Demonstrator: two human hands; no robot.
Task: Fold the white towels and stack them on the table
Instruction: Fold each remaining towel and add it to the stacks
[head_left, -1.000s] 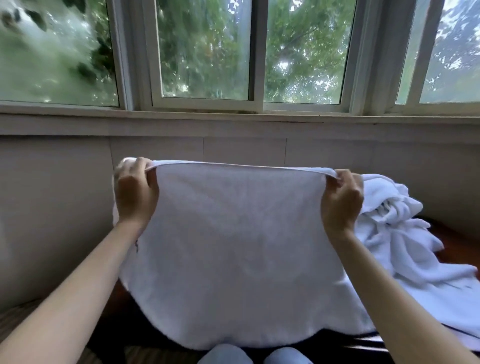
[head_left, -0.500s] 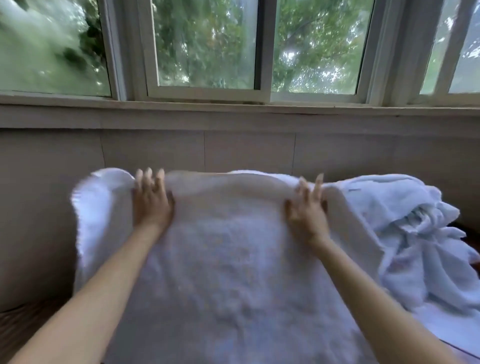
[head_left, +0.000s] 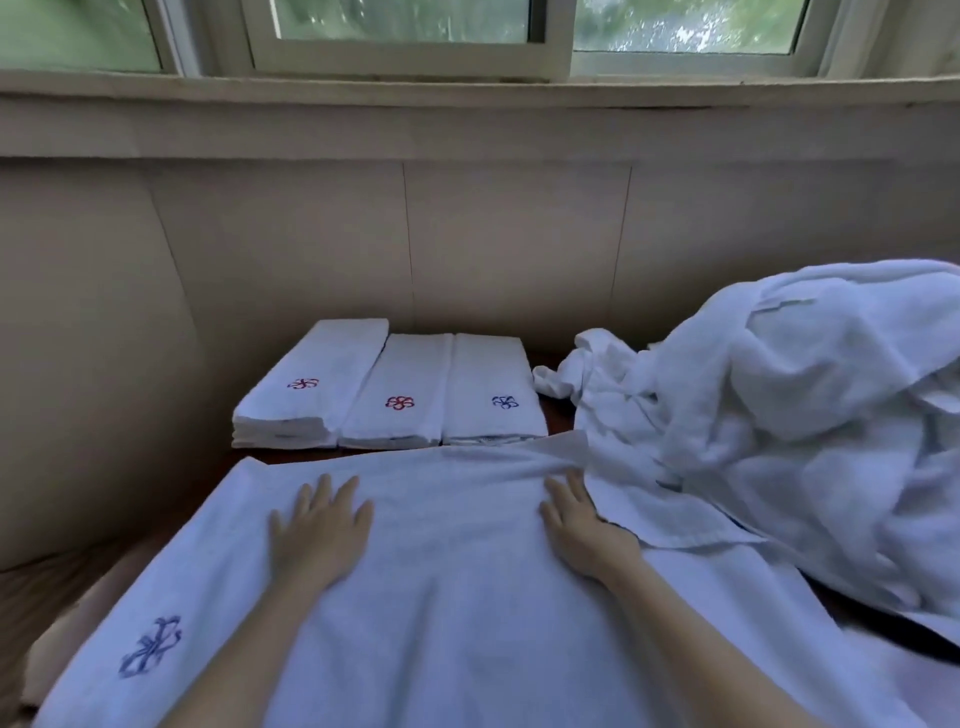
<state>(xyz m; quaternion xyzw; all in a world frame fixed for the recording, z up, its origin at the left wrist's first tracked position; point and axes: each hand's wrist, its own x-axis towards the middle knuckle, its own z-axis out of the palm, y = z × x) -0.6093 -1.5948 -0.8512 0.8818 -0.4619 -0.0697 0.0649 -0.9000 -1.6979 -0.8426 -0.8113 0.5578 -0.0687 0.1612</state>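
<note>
A white towel (head_left: 467, 613) is spread flat across the near part of the table (head_left: 555, 415), with a blue embroidered emblem (head_left: 150, 647) shown near its left corner. Both forearms are stretched forward over the cloth. The left hand (head_left: 319, 535) is laid palm down, left of the towel's middle, with its fingers straight and slightly fanned; nothing is gripped. The right hand (head_left: 584, 530) is laid palm down near the towel's far right edge, with its fingers extended and relaxed, and nothing is grasped there either. Beyond the towel, three folded stacks are set side by side by the wall: the left stack (head_left: 317, 364) and middle stack (head_left: 410, 364) are marked with red flowers, the right stack (head_left: 488, 364) with a blue one. At the right, a heap of unfolded towels (head_left: 779, 441) is piled, touching the spread towel's right side.
</note>
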